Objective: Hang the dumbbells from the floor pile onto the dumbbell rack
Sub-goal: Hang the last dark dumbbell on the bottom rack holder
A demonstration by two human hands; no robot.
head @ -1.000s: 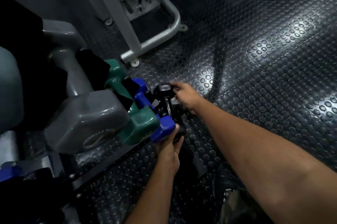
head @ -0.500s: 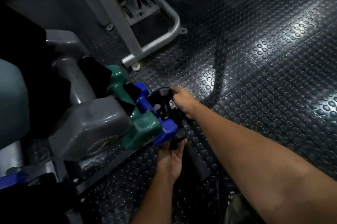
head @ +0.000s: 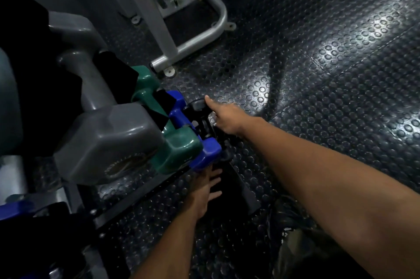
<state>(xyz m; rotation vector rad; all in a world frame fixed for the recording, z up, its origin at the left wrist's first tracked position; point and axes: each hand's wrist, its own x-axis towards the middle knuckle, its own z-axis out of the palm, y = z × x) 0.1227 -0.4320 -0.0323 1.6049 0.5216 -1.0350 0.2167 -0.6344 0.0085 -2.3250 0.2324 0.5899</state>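
A dumbbell rack point(head: 136, 197) at the left carries a big grey dumbbell point(head: 106, 142), a green dumbbell point(head: 175, 151) and a blue dumbbell point(head: 204, 153) side by side. A small black dumbbell point(head: 200, 117) sits at the right end, against the blue one. My right hand point(head: 227, 117) is on it, index finger stretched over its far head and the other fingers curled at the handle. My left hand point(head: 206, 187) hangs below the blue dumbbell's near head with fingers apart, holding nothing. The black dumbbell's near head is hidden in shadow.
A grey tubular machine frame point(head: 193, 40) stands on the floor behind the rack. Studded black rubber flooring point(head: 318, 97) spreads to the right. Another blue dumbbell point(head: 13, 208) shows on a lower tier at bottom left. My trouser leg point(head: 295, 244) is at the bottom.
The black dumbbell has tilted in beside the blue one. My left hand has let go of its near end and dropped lower with fingers spread. My right index finger has straightened.
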